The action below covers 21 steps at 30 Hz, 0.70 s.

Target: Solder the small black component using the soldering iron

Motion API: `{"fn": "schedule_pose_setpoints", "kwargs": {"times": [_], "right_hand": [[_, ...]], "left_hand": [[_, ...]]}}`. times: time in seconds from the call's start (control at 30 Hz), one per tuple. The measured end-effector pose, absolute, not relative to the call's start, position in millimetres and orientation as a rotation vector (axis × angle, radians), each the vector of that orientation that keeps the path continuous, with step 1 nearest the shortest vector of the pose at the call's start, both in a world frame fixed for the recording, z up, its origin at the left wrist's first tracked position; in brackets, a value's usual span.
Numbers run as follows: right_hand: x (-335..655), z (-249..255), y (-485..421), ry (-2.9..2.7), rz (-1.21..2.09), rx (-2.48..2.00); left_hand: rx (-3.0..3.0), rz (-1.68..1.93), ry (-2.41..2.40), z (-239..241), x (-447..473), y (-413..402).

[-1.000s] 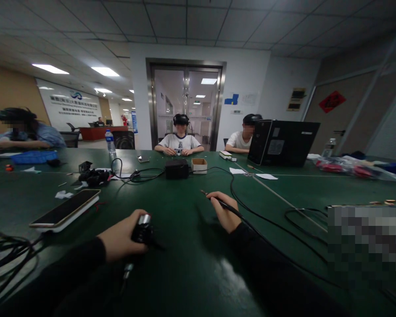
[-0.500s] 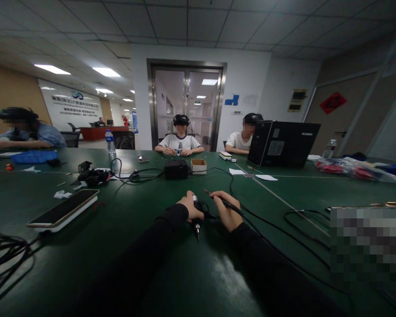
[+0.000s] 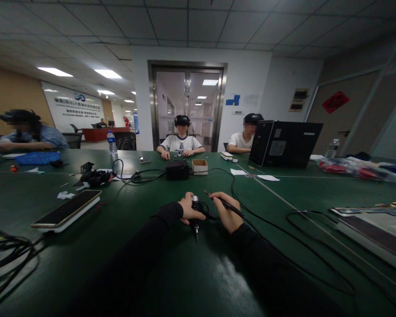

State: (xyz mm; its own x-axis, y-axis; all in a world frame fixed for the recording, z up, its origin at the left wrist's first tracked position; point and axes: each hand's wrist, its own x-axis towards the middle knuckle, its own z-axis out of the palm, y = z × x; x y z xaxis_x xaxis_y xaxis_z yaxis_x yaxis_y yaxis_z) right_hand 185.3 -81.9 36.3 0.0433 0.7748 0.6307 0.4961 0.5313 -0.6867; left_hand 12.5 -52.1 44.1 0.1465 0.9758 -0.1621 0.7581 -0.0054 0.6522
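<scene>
My left hand (image 3: 188,208) is closed over a black-and-silver tool, whose pointed metal tip (image 3: 196,231) sticks out towards me. Its silver end shows past my fingers, and dark cable loops (image 3: 203,208) lie against it; my hand hides the middle. To the right, my right hand (image 3: 229,212) grips a black corded pen-shaped tool (image 3: 230,205), much like a soldering iron, held as one holds a pen. The narrow tip (image 3: 207,193) points up and left, apart from the left hand's tool. The cord runs back along my right forearm.
Ahead stand a black box (image 3: 177,170) and a small open carton (image 3: 199,166). A phone on a white block (image 3: 69,210) lies left, near coiled cables (image 3: 11,259). A computer tower (image 3: 285,144) stands back right. Several people sit around the green table (image 3: 145,187).
The view has shifted slightly. My left hand and the tool's pointed tip have turned a little; my right hand keeps nearly the same pose. The person opposite has moved a hand.
</scene>
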Motion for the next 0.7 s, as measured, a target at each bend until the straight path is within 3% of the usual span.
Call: {"fn": "schedule_pose_setpoints", "kwargs": {"times": [0.5, 0.7], "right_hand": [[173.8, 42.2, -92.9, -1.643, 0.341, -1.068], [171.0, 43.0, -95.8, -1.641, 0.337, -1.035]], "left_hand": [[1.898, 0.504, 1.743, 12.8, 4.1, 17.9], [1.807, 0.857, 1.601, 0.5, 2.7, 17.3]]}}
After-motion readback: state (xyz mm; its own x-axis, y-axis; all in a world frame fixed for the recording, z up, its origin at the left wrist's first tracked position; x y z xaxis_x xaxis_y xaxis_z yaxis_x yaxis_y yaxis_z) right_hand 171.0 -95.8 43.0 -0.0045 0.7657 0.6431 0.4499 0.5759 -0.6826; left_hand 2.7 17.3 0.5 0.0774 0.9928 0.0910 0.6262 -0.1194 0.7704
